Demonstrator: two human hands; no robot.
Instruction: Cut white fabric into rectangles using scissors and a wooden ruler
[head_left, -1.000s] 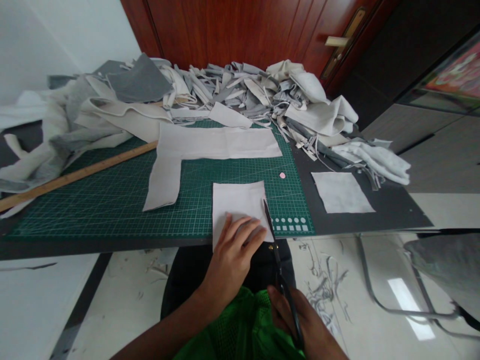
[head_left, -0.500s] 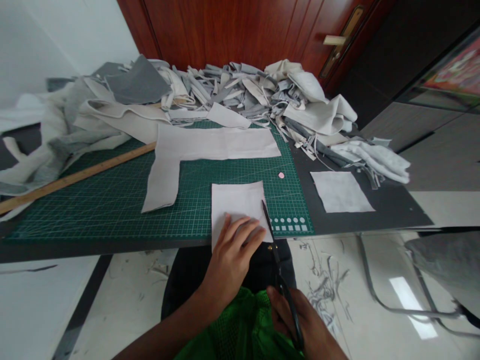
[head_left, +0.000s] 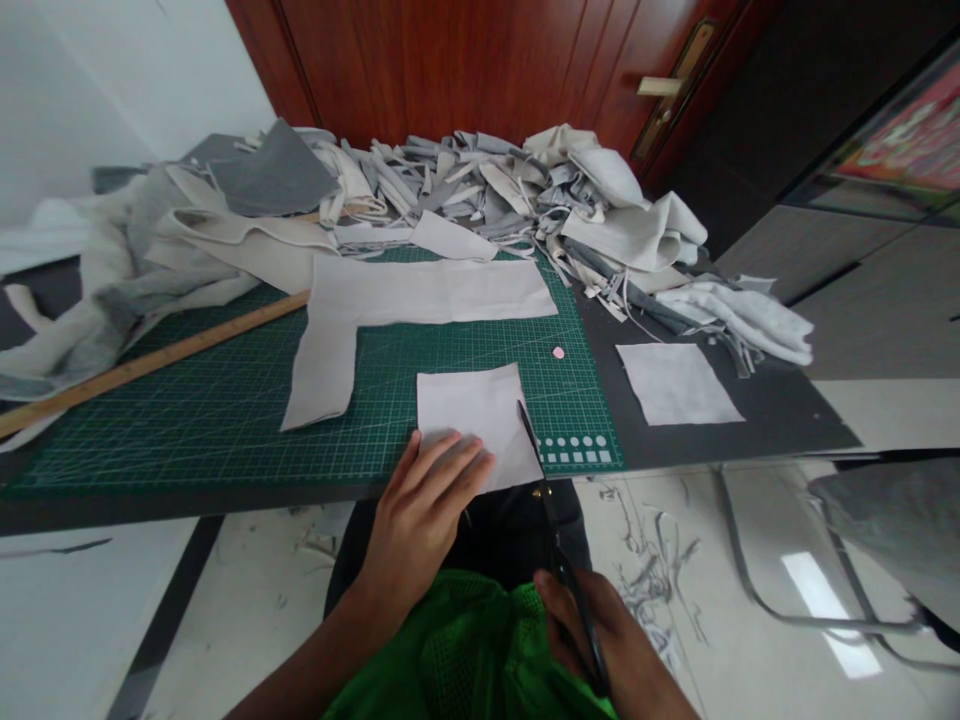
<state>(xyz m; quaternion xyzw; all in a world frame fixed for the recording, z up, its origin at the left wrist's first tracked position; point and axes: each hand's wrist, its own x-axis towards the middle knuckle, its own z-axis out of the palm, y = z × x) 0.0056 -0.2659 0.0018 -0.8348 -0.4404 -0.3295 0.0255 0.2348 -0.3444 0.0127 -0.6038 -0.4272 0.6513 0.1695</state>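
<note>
A whitish square of fabric (head_left: 480,400) lies at the front edge of the green cutting mat (head_left: 210,410). My left hand (head_left: 420,500) rests on its lower left part, fingers stretched out flat and holding nothing. In my right hand (head_left: 600,630), below the table's front edge, is a pair of black scissors (head_left: 553,530). Their blades point away from me and lie along the square's right edge. Beyond the square sits an L-shaped whitish fabric piece (head_left: 427,290). Another whitish square (head_left: 679,384) lies to the right, on the dark table.
A heap of grey and cream fabric scraps (head_left: 480,185) lines the back of the table. At the left a wooden ruler (head_left: 157,355) crosses the mat. A small pink piece (head_left: 558,353) is on the mat. Thin offcuts (head_left: 652,580) litter the floor near a metal-framed chair (head_left: 739,560).
My left hand has slid left across the fabric square, uncovering more of its right side. The right hand and scissors have hardly moved. The view has shifted slightly.
</note>
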